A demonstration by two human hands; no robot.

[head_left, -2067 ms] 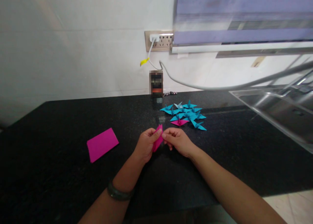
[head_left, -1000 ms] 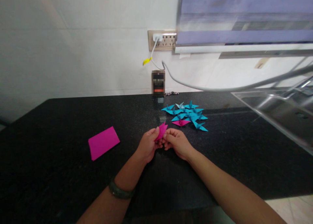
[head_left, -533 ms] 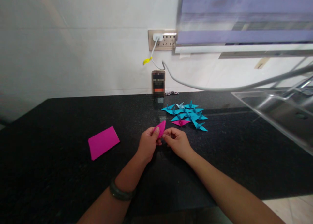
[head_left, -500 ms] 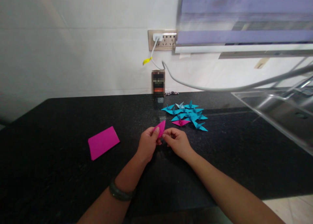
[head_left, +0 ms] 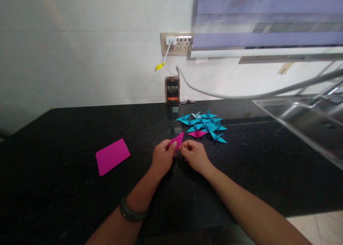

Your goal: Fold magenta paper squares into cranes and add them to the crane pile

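A folded piece of pink origami paper point(head_left: 177, 140) is pinched between the thumb and fingers of my left hand point(head_left: 163, 154), its pointed tip aimed up and to the right. My right hand point(head_left: 195, 154) has thumb and forefinger closed on the lower right edge of the same paper; its other fingers are curled. Just beyond my right hand lie a finished pink paper crane point(head_left: 197, 134) and several blue paper cranes point(head_left: 206, 125), with one pale blue crane point(head_left: 197, 115) among them. A stack of pink paper point(head_left: 112, 157) rests off to the left.
The black countertop point(head_left: 66, 202) runs back to a white tiled wall. A phone-like device point(head_left: 172, 90), blurred out, leans there beside a beaded string point(head_left: 187, 101). A white cable point(head_left: 203, 92) hangs from the socket point(head_left: 182, 44). At right is a metal sink point(head_left: 284, 120).
The pink folded paper has tilted a little to the right in my fingers. Both hands stay together at nearly the same spot, and the view has shifted slightly.
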